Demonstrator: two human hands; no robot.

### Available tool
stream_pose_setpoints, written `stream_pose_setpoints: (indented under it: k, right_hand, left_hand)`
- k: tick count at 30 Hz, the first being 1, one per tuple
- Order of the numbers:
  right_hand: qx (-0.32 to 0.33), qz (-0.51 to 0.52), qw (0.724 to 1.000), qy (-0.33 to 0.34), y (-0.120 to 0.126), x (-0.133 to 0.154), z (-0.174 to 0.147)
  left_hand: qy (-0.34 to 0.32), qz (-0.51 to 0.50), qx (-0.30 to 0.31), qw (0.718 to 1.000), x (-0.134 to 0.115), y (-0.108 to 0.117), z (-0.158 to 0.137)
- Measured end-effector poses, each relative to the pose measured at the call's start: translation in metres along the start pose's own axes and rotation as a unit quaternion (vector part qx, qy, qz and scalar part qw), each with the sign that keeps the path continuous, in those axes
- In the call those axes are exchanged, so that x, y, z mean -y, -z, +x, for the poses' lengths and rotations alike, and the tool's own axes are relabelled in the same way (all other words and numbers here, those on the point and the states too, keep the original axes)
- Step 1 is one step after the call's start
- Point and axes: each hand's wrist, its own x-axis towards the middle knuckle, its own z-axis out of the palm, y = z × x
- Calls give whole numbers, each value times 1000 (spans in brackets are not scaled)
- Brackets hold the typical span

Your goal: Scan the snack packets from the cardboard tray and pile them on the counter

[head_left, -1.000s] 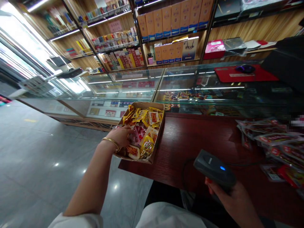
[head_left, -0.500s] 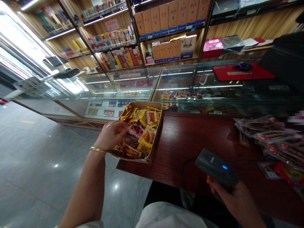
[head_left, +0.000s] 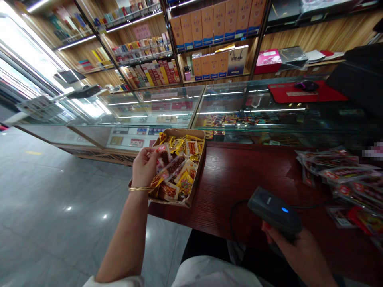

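My left hand (head_left: 144, 167) is over the left side of a cardboard box (head_left: 196, 179), its thumb and fingers pinching the end of a clear snack packet (head_left: 163, 150) with a red and white label. Yellow and clear snack packets (head_left: 185, 181) fill the box, which rests at the counter's left end. In my right hand (head_left: 302, 251) is a dark barcode scanner (head_left: 273, 213), its blue light lit and its head tilted up to the left. The fingers under its handle are partly hidden.
Several flat snack packets (head_left: 344, 171) lie heaped on the right of the dark red wooden counter (head_left: 236, 171). A scanner cable (head_left: 231, 219) curves across it. Behind stand glass display cases (head_left: 155, 115), a mouse (head_left: 305, 85) on a red mat (head_left: 329, 91), and shelves of boxes (head_left: 214, 24).
My left hand has moved up and right, and the packet in its pinch now shows its label above the others. The right hand with the scanner has hardly moved.
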Motion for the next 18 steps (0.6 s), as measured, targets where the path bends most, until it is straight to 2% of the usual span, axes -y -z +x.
stream_pose_setpoints:
  k: [3,8,10,14,18]
  right_hand:
    - [-12,11,1000,0,-1,3,1]
    - [7,3,1000,10,1,2,3]
    - [1,6,1000,12,0,2,1]
    - [-41,24,999,5,-5,3,-4]
    - [-48,39,998,0,-8,3,-8]
  left_hand:
    - [-5,-21,-37,999,-3,-1,-6]
    - [1,-198,-96,976,-18,-2,-15]
    - [32,-267,-69,961,-25,-4,-22]
    - [90,-354,53,929,-35,-20,-49]
    - [80,-361,113,922,-35,-53,-86]
